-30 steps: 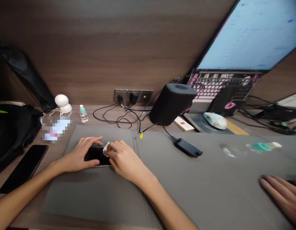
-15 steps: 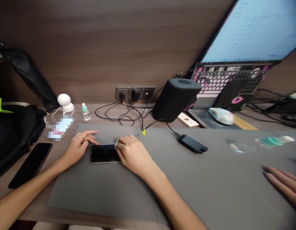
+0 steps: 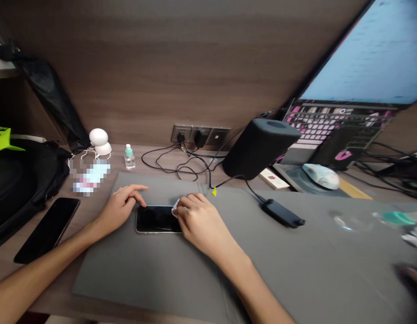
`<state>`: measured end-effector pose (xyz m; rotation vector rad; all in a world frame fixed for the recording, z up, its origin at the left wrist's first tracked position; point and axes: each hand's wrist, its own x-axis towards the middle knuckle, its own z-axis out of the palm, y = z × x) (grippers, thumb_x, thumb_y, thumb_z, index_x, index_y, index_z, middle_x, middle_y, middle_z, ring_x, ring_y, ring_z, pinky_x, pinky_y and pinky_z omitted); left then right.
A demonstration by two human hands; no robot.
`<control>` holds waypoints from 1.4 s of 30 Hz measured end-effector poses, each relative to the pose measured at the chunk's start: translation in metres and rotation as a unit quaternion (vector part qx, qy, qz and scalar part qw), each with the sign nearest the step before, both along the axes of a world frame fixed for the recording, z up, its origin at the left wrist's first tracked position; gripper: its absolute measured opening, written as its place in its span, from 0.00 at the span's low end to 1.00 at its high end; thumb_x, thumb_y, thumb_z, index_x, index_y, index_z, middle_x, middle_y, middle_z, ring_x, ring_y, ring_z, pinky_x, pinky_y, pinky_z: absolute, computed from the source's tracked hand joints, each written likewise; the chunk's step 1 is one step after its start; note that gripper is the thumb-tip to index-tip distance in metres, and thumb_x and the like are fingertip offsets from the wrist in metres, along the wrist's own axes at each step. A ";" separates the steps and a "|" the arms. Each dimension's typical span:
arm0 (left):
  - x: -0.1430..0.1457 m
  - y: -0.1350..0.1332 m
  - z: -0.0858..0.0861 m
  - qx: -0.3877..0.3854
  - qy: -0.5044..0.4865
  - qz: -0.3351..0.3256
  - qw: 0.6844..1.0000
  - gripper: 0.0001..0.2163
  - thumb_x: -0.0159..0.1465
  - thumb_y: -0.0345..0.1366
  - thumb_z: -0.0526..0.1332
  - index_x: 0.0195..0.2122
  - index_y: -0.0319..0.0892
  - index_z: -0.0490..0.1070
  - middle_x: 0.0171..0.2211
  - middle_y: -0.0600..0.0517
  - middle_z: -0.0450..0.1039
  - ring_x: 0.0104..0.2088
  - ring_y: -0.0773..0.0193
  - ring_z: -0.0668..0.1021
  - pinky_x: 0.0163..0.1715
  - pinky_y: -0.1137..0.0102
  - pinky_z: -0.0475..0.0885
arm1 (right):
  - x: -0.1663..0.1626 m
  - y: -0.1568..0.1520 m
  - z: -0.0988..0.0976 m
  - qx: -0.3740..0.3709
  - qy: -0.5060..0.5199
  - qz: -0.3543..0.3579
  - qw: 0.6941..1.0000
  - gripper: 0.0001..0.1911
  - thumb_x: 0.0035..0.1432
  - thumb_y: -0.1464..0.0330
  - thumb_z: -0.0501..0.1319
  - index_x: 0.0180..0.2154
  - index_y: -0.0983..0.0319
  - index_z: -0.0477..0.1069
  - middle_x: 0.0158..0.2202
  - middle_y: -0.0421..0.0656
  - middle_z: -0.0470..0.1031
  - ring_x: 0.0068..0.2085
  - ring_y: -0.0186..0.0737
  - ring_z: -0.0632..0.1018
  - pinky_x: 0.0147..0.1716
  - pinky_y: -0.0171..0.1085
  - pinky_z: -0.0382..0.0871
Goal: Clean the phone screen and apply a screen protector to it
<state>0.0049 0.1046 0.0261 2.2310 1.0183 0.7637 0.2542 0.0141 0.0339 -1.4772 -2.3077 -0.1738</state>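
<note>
A smartphone point(image 3: 157, 220) with a dark screen lies flat, face up, on the grey desk mat point(image 3: 144, 270). My left hand point(image 3: 122, 204) rests at its upper left corner, fingers spread, one fingertip touching the edge. Over the phone's right end lies my right hand point(image 3: 201, 220), its fingers pinched on a small white wipe point(image 3: 175, 209) pressed against the screen. Most of the wipe and the phone's right end are hidden beneath that hand.
Another dark phone point(image 3: 48, 229) lies at left beside a black bag. Behind stand a small spray bottle point(image 3: 129, 157) and a black speaker point(image 3: 260, 148). A cabled black device point(image 3: 283, 212) sits on the mat. At right are crumpled white tissue point(image 3: 414, 237) and another person's blurred hand point(image 3: 413, 276).
The view has shifted, so the desk sits slightly further right and lower. The other person's hand has drawn back toward the right edge. My hands keep nearly the same places on the phone.
</note>
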 end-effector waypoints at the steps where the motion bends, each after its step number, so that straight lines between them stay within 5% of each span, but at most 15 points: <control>1: 0.000 0.000 -0.001 0.000 0.001 -0.002 1.000 0.19 0.70 0.29 0.49 0.57 0.47 0.72 0.36 0.56 0.84 0.46 0.59 0.80 0.55 0.59 0.67 | 0.003 -0.001 0.000 0.000 -0.002 -0.012 1.000 0.12 0.66 0.78 0.60 0.33 0.64 0.81 0.33 0.46 0.77 0.37 0.46 0.72 0.43 0.44 0.64; 13: 0.003 -0.001 -0.001 0.018 0.019 -0.018 0.999 0.18 0.70 0.29 0.50 0.55 0.47 0.74 0.37 0.56 0.83 0.45 0.59 0.80 0.52 0.60 0.68 | -0.013 -0.008 0.000 -0.059 0.058 0.089 0.993 0.15 0.66 0.78 0.60 0.51 0.64 0.80 0.47 0.48 0.77 0.44 0.46 0.73 0.47 0.44 0.67; 21: 0.002 0.002 0.000 0.032 0.051 -0.024 0.998 0.15 0.75 0.38 0.51 0.51 0.48 0.77 0.41 0.54 0.83 0.47 0.58 0.78 0.53 0.61 0.69 | 0.001 -0.002 -0.005 -0.066 0.083 -0.103 0.989 0.15 0.68 0.77 0.56 0.41 0.61 0.81 0.43 0.47 0.79 0.41 0.45 0.76 0.44 0.43 0.67; 24: 0.003 -0.002 0.005 0.067 0.113 -0.100 0.986 0.17 0.73 0.49 0.59 0.56 0.49 0.75 0.51 0.51 0.80 0.53 0.54 0.77 0.57 0.59 0.67 | 0.004 0.000 -0.005 -0.061 0.102 -0.124 0.985 0.15 0.70 0.75 0.55 0.47 0.61 0.79 0.53 0.49 0.77 0.45 0.46 0.78 0.47 0.44 0.68; 26: 0.003 -0.004 0.006 0.105 0.162 -0.171 0.966 0.27 0.66 0.56 0.66 0.63 0.51 0.70 0.59 0.48 0.75 0.58 0.50 0.74 0.59 0.56 0.66 | 0.006 0.002 -0.005 -0.066 0.122 -0.126 0.982 0.15 0.72 0.72 0.54 0.51 0.60 0.77 0.56 0.49 0.76 0.47 0.47 0.79 0.48 0.44 0.69; 28: 0.002 -0.006 0.006 0.139 0.188 -0.207 0.950 0.31 0.65 0.56 0.68 0.66 0.52 0.67 0.63 0.47 0.72 0.61 0.48 0.73 0.60 0.55 0.65 | 0.010 0.004 -0.005 -0.089 0.154 -0.123 0.976 0.13 0.73 0.69 0.54 0.50 0.59 0.77 0.54 0.47 0.78 0.48 0.47 0.79 0.47 0.43 0.69; 31: 0.000 -0.008 0.002 0.176 0.184 -0.208 0.944 0.25 0.71 0.50 0.64 0.67 0.51 0.66 0.64 0.46 0.73 0.60 0.51 0.74 0.60 0.56 0.66 | 0.019 0.007 -0.006 -0.103 0.208 -0.133 0.964 0.13 0.71 0.71 0.55 0.48 0.56 0.77 0.49 0.42 0.81 0.48 0.45 0.80 0.43 0.40 0.68; 36: -0.001 -0.008 0.000 0.235 0.157 -0.204 0.937 0.19 0.72 0.45 0.63 0.63 0.49 0.72 0.64 0.46 0.75 0.58 0.52 0.78 0.58 0.57 0.69 | 0.032 0.008 0.000 -0.002 0.268 -0.206 0.941 0.16 0.68 0.72 0.52 0.44 0.58 0.78 0.44 0.44 0.79 0.39 0.42 0.78 0.37 0.39 0.65; 39: -0.001 -0.008 0.001 0.221 0.128 -0.178 0.950 0.16 0.73 0.43 0.61 0.59 0.48 0.75 0.58 0.47 0.80 0.54 0.55 0.81 0.56 0.60 0.72 | 0.032 0.007 0.002 0.017 0.251 -0.221 0.942 0.16 0.66 0.73 0.51 0.31 0.58 0.75 0.35 0.43 0.75 0.35 0.40 0.76 0.33 0.38 0.62; 42: -0.003 -0.007 0.003 0.160 0.092 -0.114 0.976 0.14 0.74 0.45 0.57 0.51 0.48 0.80 0.47 0.50 0.85 0.44 0.59 0.84 0.50 0.67 0.74 | 0.026 0.007 0.000 0.007 0.220 -0.208 0.953 0.16 0.66 0.73 0.51 0.30 0.58 0.73 0.33 0.42 0.74 0.34 0.40 0.74 0.32 0.37 0.61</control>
